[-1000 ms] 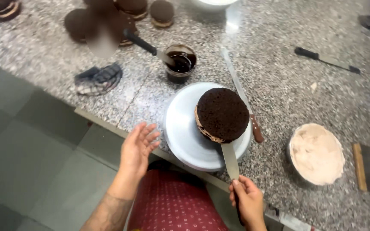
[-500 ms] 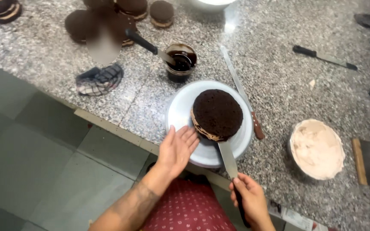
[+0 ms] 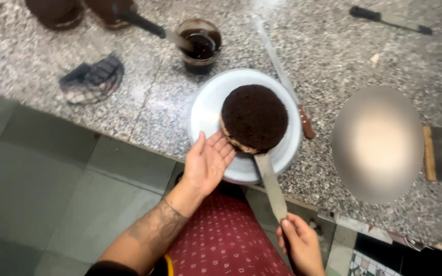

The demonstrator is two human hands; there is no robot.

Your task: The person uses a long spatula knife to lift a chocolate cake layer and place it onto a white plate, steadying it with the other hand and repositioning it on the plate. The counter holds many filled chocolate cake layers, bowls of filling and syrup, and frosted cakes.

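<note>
At the far left of the speckled stone surface [image 3: 364, 56] lies a crumpled checked cloth [image 3: 93, 76]. Further right, near the top, stands a small cup of dark chocolate sauce [image 3: 199, 45] with a dark-handled tool [image 3: 139, 21] resting in it.

The left hand [image 3: 206, 162] is released, palm up and fingers spread, and it holds nothing. Its fingertips are at the near left edge of the round white turntable [image 3: 205, 110] and seem to touch the side of the chocolate sponge cake [image 3: 254, 117], though I cannot tell for sure.

The cake sits on the turntable, a little toward the near side, with a pale cream layer showing at its lower edge. I judge it to be soft, light and crumbly, so it would break if it is pinched from the sides. It is better to support it from below, with an open palm on one side and a flat blade under it.

The palette knife [image 3: 269, 184] goes with its tip under the near edge of the cake. The right hand [image 3: 303, 245] is clenched around its handle, low in the view.

Behind the turntable lies a long serrated knife [image 3: 282, 76]. Further right there is a blurred round bowl [image 3: 377, 143], then a wooden-handled scraper [image 3: 436, 153], and at the top right another flat tool [image 3: 390, 19].
</note>
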